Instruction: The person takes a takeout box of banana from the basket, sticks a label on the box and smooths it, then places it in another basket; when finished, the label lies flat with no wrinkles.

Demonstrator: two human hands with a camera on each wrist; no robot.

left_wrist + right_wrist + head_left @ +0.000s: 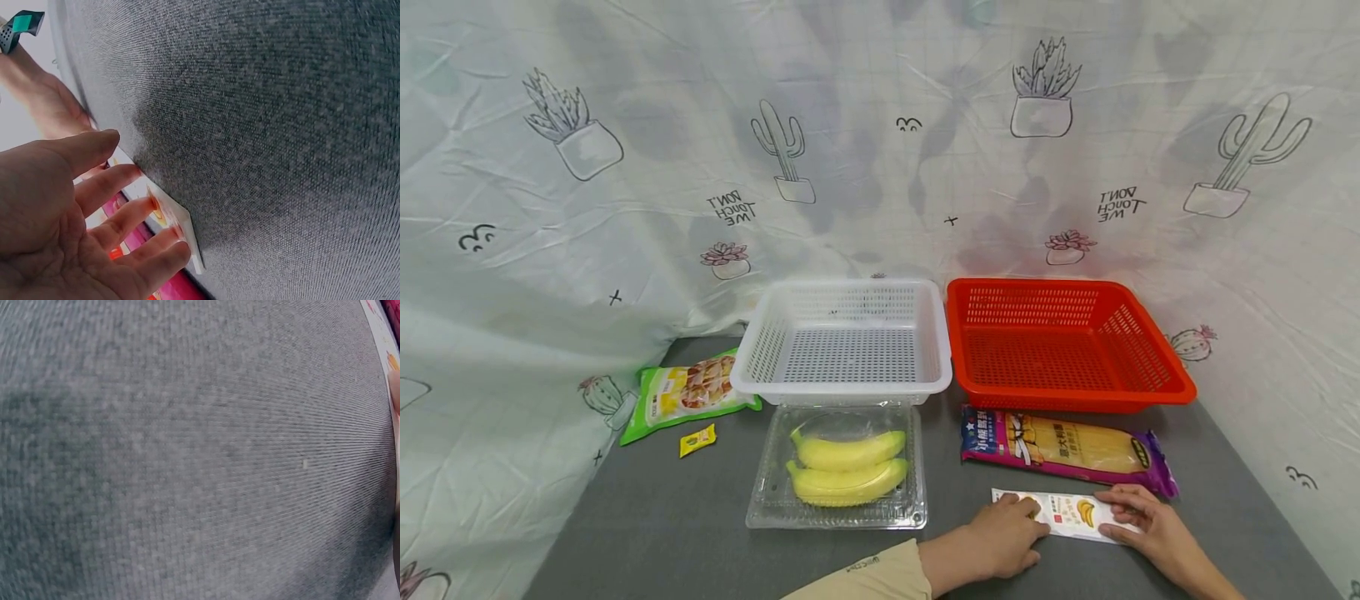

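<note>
Left wrist view. The left hand (56,219) fills the lower left of the frame, palm toward the camera, fingers (115,181) spread and fairly straight. Fingertips rest on the near end of a flat white card (181,225) lying on the grey fabric table surface (269,125). An orange mark shows on the card beside one fingertip. Just beyond the card a magenta packet (181,284) lies on the table, only an edge visible. The right hand (53,106) lies further along the card at upper left, a dark and teal wrist strap (22,25) above it. Its finger positions cannot be made out.
</note>
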